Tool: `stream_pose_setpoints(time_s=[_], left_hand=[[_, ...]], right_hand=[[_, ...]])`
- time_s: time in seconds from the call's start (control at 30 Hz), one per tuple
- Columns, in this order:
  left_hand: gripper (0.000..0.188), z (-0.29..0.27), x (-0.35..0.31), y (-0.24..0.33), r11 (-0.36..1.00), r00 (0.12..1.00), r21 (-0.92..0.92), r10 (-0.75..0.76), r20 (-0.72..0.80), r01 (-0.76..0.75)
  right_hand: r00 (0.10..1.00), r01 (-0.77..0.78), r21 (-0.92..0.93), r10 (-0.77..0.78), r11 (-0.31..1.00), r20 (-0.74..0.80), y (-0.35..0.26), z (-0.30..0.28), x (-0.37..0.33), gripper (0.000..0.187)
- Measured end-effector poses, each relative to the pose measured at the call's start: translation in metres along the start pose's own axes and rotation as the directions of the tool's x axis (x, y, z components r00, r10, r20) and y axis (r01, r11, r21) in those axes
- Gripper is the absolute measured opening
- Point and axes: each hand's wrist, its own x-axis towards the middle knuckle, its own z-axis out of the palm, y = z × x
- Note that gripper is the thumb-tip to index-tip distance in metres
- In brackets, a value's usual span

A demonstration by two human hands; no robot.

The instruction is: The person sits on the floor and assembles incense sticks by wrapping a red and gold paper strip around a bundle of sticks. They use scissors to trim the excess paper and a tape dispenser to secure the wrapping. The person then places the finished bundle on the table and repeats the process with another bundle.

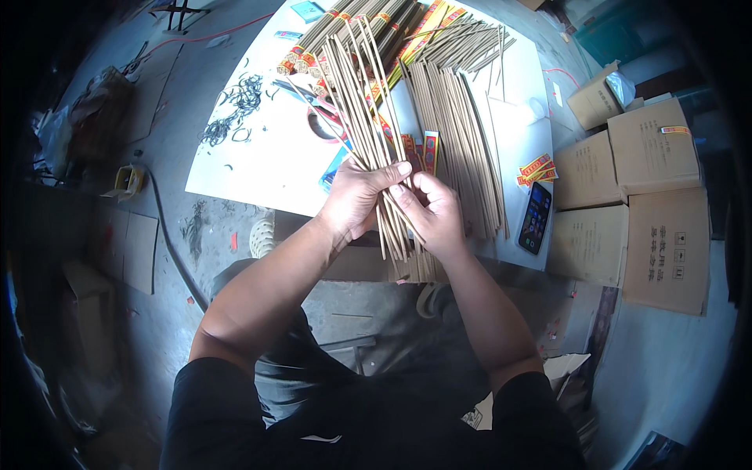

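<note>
A loose bundle of long thin brown incense sticks (356,102) is held up at a tilt over the table's near edge. My left hand (354,196) is closed around its lower part, thumb laid across the sticks. From the other side, my right hand (432,210) grips the same bundle, its thumb pressed on the lower sticks. The bottom ends stick out below both hands. Just right of my right hand lies a wide pile of similar sticks (454,141). Behind the bundle, a roll of tape (323,124) and red-and-yellow printed labels (430,149) are partly hidden.
Wrapped stick bundles (345,35) lie at the white table's (227,168) far side, with loose sticks (470,43) beside them. Black rubber bands (239,102) are heaped at left. A phone (535,218) and small labels (536,169) lie at right. Cardboard boxes (666,243) stand beyond.
</note>
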Motion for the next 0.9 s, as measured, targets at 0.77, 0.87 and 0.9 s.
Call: stream_pose_setpoints(time_s=[0.77, 0.87, 0.9], left_hand=[[0.023, -0.003, 0.006, -0.002, 0.995, 0.996, 0.033, -0.091, -0.015, 0.092], [0.022, -0.004, 0.007, 0.0, 0.993, 0.995, 0.058, -0.101, -0.017, 0.102], [0.022, -0.002, 0.007, 0.001, 0.992, 0.994, 0.063, -0.107, -0.02, 0.108]], right_hand=[[0.987, -0.159, 0.352, 0.148, 0.922, 0.058, 0.0, -0.002, -0.007, 0.021], [0.987, -0.158, 0.385, 0.14, 0.909, 0.074, 0.0, -0.003, -0.008, 0.019], [0.99, -0.138, 0.36, 0.123, 0.923, 0.062, 0.001, -0.004, -0.008, 0.017]])
